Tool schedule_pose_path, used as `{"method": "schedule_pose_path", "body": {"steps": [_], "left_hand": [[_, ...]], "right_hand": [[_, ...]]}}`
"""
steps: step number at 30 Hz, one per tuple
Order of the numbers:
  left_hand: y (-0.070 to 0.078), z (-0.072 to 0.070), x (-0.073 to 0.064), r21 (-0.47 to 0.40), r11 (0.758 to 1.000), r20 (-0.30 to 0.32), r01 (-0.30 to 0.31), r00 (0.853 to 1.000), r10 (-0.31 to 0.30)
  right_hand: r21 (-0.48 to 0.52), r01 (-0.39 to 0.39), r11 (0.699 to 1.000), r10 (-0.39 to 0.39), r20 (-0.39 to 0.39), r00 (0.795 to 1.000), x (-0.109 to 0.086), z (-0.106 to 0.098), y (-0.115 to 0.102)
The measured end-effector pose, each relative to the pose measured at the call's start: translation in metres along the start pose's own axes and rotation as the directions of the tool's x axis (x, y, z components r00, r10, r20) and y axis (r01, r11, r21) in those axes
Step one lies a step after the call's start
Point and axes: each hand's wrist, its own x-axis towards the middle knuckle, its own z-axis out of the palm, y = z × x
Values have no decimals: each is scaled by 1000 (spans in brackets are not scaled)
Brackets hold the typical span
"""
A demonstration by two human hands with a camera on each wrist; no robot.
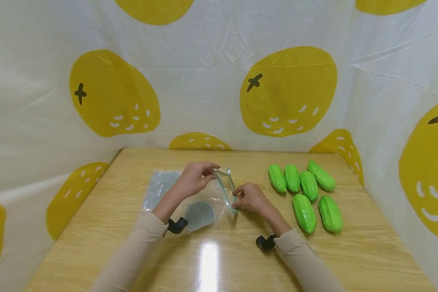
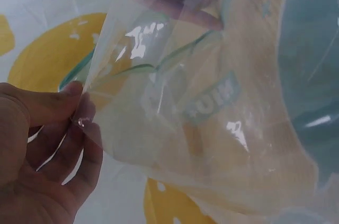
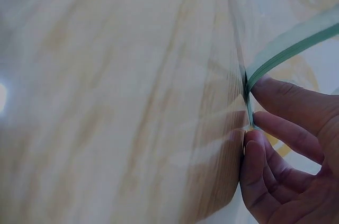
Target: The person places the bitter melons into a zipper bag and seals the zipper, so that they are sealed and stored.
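A clear plastic zip bag (image 1: 199, 215) with blue-green printed patches lies on the table, its mouth spread apart toward the right. Pale green zip strips (image 1: 223, 193) edge that mouth. My left hand (image 1: 194, 178) pinches the bag near the far end of the mouth; in the left wrist view, thumb and fingers grip the clear film (image 2: 153, 128). At the near end of the mouth, my right hand (image 1: 253, 198) holds the edge. The right wrist view shows its thumb against the green strip (image 3: 291, 49) and fingertips at the corner.
Several glossy bright green, elongated ridged vegetable-like pieces (image 1: 304, 213) lie on the wooden table (image 1: 365, 259) to the right of the bag. A white curtain (image 1: 200, 81) with yellow fruit prints hangs behind and on both sides. Black wrist cameras (image 1: 177, 225) sit below both hands.
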Motion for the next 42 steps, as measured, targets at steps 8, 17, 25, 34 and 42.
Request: {"method": "schedule_pose_path", "body": {"steps": [8,17,25,34,42], "left_hand": [[2,0,2,-33,998,-44,45,998,-47],[0,4,3,-26,999,7,27,1000,-27],[-7,14,0,-46,999,-19,-26,1000,25],[-7,20,-5,-16,997,-7,-72,997,72],[-6,21,-1,8,998,21,-64,998,64]], "right_hand": [[-20,-13,1000,13,14,1000,0,-4,-2],[-9,-12,1000,12,51,999,0,-3,-3],[-29,31,999,-29,55,998,0,-3,-3],[-39,92,995,-89,60,994,-2,-2,0],[-35,114,993,-112,53,992,-4,-5,3]]}}
